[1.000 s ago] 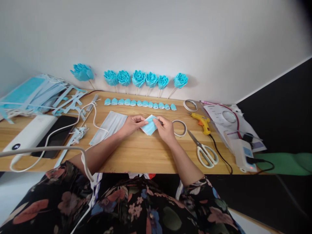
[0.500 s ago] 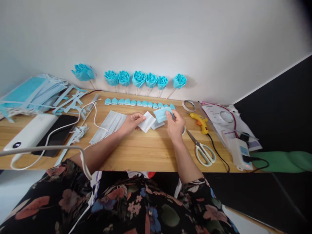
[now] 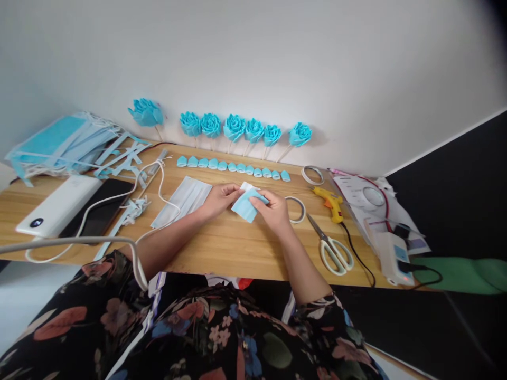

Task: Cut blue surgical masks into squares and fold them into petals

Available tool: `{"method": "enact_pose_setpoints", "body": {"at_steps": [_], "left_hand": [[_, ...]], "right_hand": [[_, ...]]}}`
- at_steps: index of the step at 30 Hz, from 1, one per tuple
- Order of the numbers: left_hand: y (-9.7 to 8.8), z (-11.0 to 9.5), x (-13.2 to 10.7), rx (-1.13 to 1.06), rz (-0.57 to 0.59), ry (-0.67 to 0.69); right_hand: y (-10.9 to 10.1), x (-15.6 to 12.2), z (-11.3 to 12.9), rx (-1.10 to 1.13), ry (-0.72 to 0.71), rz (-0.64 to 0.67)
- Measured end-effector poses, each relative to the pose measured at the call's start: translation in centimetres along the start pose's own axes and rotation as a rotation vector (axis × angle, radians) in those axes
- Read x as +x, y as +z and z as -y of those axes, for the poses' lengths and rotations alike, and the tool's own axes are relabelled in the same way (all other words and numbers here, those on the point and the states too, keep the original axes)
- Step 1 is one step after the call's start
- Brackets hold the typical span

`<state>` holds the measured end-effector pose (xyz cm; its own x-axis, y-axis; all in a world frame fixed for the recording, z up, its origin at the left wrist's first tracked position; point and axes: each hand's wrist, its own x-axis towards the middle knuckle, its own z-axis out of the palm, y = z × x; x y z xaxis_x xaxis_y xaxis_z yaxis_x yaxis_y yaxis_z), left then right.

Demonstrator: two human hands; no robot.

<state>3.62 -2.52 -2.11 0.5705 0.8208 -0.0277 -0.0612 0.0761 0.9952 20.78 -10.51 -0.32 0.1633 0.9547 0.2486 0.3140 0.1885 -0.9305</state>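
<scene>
My left hand (image 3: 220, 200) pinches the edge of a small white fabric piece (image 3: 249, 186), cut like face mask material. In my right hand (image 3: 274, 210) is a light blue fabric piece (image 3: 245, 208), its thumb pressed on top. The blue piece lies over most of the white one, both held just above the wooden table (image 3: 233, 250). Beside my left hand lies a pleated pale face mask sheet (image 3: 182, 200). Behind both hands runs a row of small folded blue petals (image 3: 222, 165).
Several blue flowers on sticks (image 3: 234, 128) lean against the wall. Masks (image 3: 59, 140), a white power bank (image 3: 59, 206), a phone (image 3: 99, 211) and a looping white cable (image 3: 161, 184) are left. Tape rolls (image 3: 304, 210), scissors (image 3: 335, 254), a yellow glue gun (image 3: 331, 205) and a power adapter (image 3: 394, 257) lie right.
My hands have come together. The blue piece has moved left and turned, now covering most of the white piece. The tape roll by my right hand is more exposed, and the view has shifted slightly.
</scene>
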Motion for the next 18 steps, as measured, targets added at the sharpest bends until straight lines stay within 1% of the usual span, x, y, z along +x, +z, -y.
{"method": "enact_pose_setpoints", "body": {"at_steps": [3,7,10,15,18], "left_hand": [[-0.01,-0.02,-0.20,0.039,0.061,0.024],[-0.08,-0.33,-0.45,0.079,0.110,0.066],[-0.07,-0.60,-0.56,0.084,0.115,0.087],[0.11,-0.57,-0.48,0.034,0.120,0.011],[0.22,-0.40,-0.36,0.004,0.099,0.006]], "right_hand": [[0.47,0.10,-0.15,-0.108,0.013,-0.046],[0.51,0.26,-0.42,-0.165,0.011,-0.072],[0.40,0.30,-0.50,-0.165,0.008,-0.074],[0.44,0.26,-0.73,-0.180,-0.019,-0.072],[0.52,0.19,-0.98,-0.177,-0.022,-0.076]]}}
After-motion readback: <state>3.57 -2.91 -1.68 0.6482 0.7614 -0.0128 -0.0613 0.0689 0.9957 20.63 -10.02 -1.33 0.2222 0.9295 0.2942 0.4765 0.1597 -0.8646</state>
